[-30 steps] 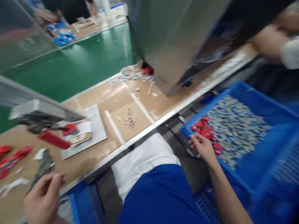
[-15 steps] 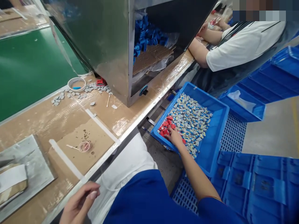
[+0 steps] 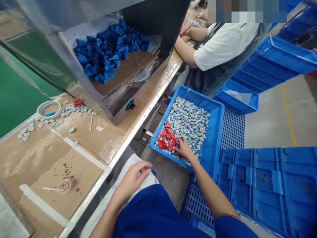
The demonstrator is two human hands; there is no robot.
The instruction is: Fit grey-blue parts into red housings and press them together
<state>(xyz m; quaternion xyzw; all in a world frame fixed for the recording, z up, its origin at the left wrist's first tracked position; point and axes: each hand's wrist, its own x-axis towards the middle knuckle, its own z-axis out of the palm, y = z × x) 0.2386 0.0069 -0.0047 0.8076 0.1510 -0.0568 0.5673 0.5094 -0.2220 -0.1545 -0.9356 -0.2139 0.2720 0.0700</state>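
My right hand [image 3: 183, 148] is inside a blue plastic bin [image 3: 213, 142], fingers outstretched and touching the edge of a pile of small red plastic parts [image 3: 166, 138] in its near left corner. Whether a part lies under the fingertips is hidden. Many small grey, blue and yellow pieces [image 3: 187, 119] cover the rest of the bin's floor. Above my lap, between the table edge and the bin, my left hand [image 3: 135, 176] hovers with loosely bent fingers, thumb apart and nothing visible in it.
A metal-framed box [image 3: 112, 120] on the table [image 3: 86, 165] holds blue plastic parts [image 3: 109, 49]. Near it lie a tape roll [image 3: 39, 109], grey pieces [image 3: 59, 123] and a small clear cup [image 3: 66, 185]. Stacked blue crates [image 3: 267, 185] stand right; a co-worker's arm [image 3: 187, 51] rests ahead.
My left hand has moved right and forward, from the table edge to over my lap. My right hand has shifted to the right side of the red pile. The view has turned right.
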